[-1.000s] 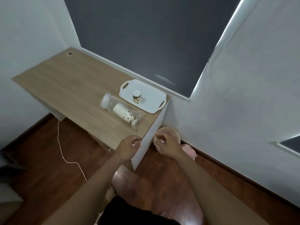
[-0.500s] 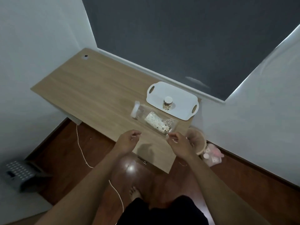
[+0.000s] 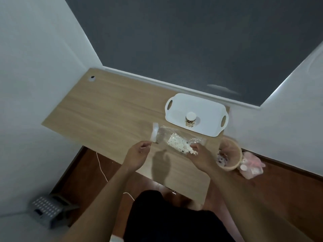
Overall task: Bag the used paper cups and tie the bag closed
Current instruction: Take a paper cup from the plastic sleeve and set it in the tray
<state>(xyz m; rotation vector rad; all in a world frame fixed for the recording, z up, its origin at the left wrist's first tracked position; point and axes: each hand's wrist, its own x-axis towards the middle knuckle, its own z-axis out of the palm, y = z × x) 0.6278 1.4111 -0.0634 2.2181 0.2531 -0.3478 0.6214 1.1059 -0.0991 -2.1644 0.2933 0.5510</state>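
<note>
A clear plastic bag (image 3: 163,134) lies on its side on the wooden desk (image 3: 104,110), with patterned paper cups (image 3: 176,143) stacked inside it. One more patterned cup (image 3: 190,119) stands upside down on the white tray (image 3: 206,107) behind the bag. My right hand (image 3: 202,158) pinches the bag's right end, beside the cups. My left hand (image 3: 138,154) hovers at the bag's whitish left end with thumb and fingers pinched together. A pale speck shows between its fingertips; I cannot tell what it is.
A woven waste basket (image 3: 232,154) stands on the floor right of the desk, with a pink item (image 3: 251,165) beside it. A white cord (image 3: 101,165) trails across the wooden floor. A grey step stool (image 3: 47,208) sits at the lower left. Walls close in the desk on both sides.
Both hands rose from below the desk's front corner to above the desk. They spread apart and reached the two ends of the bag. The view swung right to left, centring the desk.
</note>
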